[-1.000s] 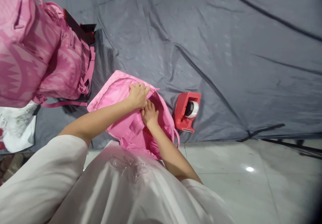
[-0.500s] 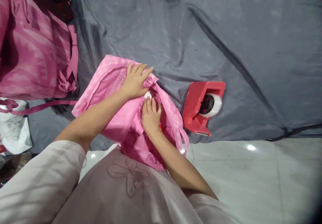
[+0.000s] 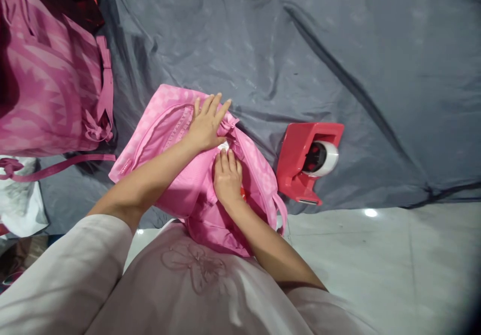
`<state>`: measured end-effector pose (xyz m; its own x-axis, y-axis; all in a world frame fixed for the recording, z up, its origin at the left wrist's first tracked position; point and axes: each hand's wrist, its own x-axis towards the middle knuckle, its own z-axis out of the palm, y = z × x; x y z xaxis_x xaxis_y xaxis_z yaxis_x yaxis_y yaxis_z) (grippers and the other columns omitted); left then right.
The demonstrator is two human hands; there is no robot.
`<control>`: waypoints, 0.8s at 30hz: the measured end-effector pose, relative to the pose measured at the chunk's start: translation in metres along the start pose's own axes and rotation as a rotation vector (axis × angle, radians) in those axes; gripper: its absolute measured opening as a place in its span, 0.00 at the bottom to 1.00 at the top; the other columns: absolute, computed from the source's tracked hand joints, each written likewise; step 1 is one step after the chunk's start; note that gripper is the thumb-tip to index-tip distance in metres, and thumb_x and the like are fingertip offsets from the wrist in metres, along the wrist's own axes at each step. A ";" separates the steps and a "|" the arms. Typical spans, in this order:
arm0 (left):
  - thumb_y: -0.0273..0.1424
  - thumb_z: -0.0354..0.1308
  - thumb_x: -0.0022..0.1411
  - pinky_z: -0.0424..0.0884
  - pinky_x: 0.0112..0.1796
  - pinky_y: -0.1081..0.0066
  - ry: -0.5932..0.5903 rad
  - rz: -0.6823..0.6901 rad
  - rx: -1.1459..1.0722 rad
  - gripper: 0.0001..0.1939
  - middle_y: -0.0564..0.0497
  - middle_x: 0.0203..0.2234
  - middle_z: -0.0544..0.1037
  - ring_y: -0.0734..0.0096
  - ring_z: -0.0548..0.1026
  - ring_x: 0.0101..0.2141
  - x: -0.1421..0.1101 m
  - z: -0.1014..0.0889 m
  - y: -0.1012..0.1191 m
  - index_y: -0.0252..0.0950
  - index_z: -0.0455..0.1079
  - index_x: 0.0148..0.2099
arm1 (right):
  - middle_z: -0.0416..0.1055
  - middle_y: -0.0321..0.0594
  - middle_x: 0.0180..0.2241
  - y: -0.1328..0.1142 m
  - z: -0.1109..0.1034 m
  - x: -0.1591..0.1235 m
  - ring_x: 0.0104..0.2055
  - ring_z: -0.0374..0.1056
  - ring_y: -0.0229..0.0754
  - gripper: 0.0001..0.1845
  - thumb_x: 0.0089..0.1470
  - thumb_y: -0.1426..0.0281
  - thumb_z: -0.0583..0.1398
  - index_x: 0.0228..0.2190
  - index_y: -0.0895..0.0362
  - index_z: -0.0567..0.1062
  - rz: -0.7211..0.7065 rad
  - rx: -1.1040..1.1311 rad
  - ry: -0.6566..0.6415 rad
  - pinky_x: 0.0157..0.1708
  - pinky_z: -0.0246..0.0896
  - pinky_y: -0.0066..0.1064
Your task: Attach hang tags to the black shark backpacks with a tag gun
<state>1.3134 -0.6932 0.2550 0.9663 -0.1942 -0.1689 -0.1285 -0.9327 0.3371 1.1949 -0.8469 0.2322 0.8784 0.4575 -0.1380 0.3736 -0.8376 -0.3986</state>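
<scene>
Cloth [image 3: 376, 64], grey and creased, is being shown across the upper view, clock hours being counted from the view's middle. Tiled floor [image 3: 356, 255] is being revealed past its edge at four o'clock, and a pale garment [image 3: 195, 305] is being worn at six. A bulky pink bag [image 3: 48, 84] is being cropped by the frame between nine and ten.

Just off the middle, toward eight o'clock, an open pink bag [image 3: 184, 189] is being held on its side — its mouth is being spread wide between the person's arms. A white bundle [image 3: 22, 199] is being partly crossed by a pink strap [image 3: 71, 163] between eight and nine. A red tape dispenser [image 3: 295, 154] is being supported by the cloth at three o'clock, just beside the bag.

At ten o'clock the left hand [image 3: 206, 126] is being laid over the bag's rim, fingers and thumb spread apart. At seven the right hand [image 3: 228, 177] is being held inside the mouth, fingers together — whether anything is being pinched cannot be told. A tape roll [image 3: 328, 159] is being carried in the dispenser. Between the hands, a small white label [image 3: 223, 146] is being exposed.
</scene>
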 end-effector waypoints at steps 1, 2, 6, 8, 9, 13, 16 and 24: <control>0.52 0.64 0.52 0.32 0.64 0.42 0.004 0.000 -0.002 0.54 0.35 0.70 0.45 0.43 0.43 0.69 0.000 0.001 0.000 0.36 0.45 0.72 | 0.56 0.57 0.65 0.000 0.000 0.000 0.69 0.47 0.58 0.25 0.66 0.77 0.45 0.60 0.67 0.66 0.002 0.003 0.002 0.63 0.46 0.54; 0.52 0.64 0.52 0.31 0.64 0.42 0.003 -0.002 -0.002 0.54 0.35 0.70 0.44 0.43 0.42 0.69 0.001 0.002 0.001 0.36 0.45 0.72 | 0.56 0.56 0.65 0.000 0.001 -0.001 0.69 0.48 0.57 0.25 0.66 0.77 0.45 0.60 0.66 0.67 0.002 0.001 0.008 0.63 0.47 0.53; 0.47 0.65 0.52 0.30 0.64 0.43 -0.038 -0.039 0.026 0.54 0.35 0.71 0.42 0.44 0.41 0.69 0.001 0.000 0.005 0.35 0.44 0.72 | 0.58 0.55 0.64 0.001 0.003 -0.001 0.68 0.51 0.57 0.24 0.66 0.76 0.45 0.59 0.65 0.68 -0.018 -0.034 0.060 0.62 0.49 0.51; 0.46 0.64 0.52 0.29 0.65 0.44 -0.053 -0.054 0.032 0.53 0.36 0.71 0.42 0.44 0.41 0.69 0.001 -0.002 0.007 0.36 0.43 0.73 | 0.60 0.55 0.63 0.002 0.005 -0.001 0.67 0.52 0.57 0.24 0.67 0.76 0.45 0.58 0.66 0.69 -0.035 -0.050 0.101 0.61 0.51 0.51; 0.47 0.64 0.53 0.28 0.65 0.44 -0.054 -0.056 0.030 0.53 0.37 0.71 0.42 0.44 0.40 0.69 0.001 -0.003 0.007 0.36 0.43 0.73 | 0.61 0.56 0.63 0.002 0.006 -0.001 0.67 0.53 0.57 0.23 0.66 0.76 0.46 0.57 0.66 0.70 -0.045 -0.057 0.124 0.60 0.52 0.51; 0.49 0.62 0.54 0.27 0.65 0.46 -0.067 -0.067 0.031 0.52 0.38 0.71 0.40 0.44 0.39 0.69 0.001 -0.004 0.008 0.37 0.43 0.73 | 0.63 0.57 0.61 0.002 0.008 -0.002 0.65 0.56 0.58 0.23 0.66 0.77 0.46 0.56 0.67 0.71 -0.075 -0.082 0.198 0.59 0.54 0.50; 0.48 0.63 0.54 0.27 0.65 0.45 -0.083 -0.074 0.039 0.53 0.37 0.71 0.40 0.45 0.39 0.70 0.002 -0.002 0.008 0.37 0.42 0.73 | 0.62 0.57 0.62 0.003 0.008 -0.002 0.65 0.56 0.58 0.23 0.66 0.77 0.46 0.56 0.67 0.71 -0.084 -0.089 0.205 0.58 0.54 0.50; 0.50 0.62 0.54 0.25 0.65 0.46 -0.067 -0.063 0.042 0.53 0.38 0.71 0.39 0.45 0.37 0.70 0.002 0.002 0.005 0.38 0.41 0.73 | 0.63 0.58 0.61 0.003 0.008 -0.002 0.65 0.56 0.60 0.22 0.66 0.77 0.47 0.56 0.68 0.71 -0.099 -0.077 0.214 0.57 0.57 0.50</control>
<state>1.3141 -0.6992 0.2543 0.9558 -0.1532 -0.2509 -0.0782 -0.9553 0.2852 1.1918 -0.8484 0.2241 0.8764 0.4718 0.0969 0.4756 -0.8158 -0.3290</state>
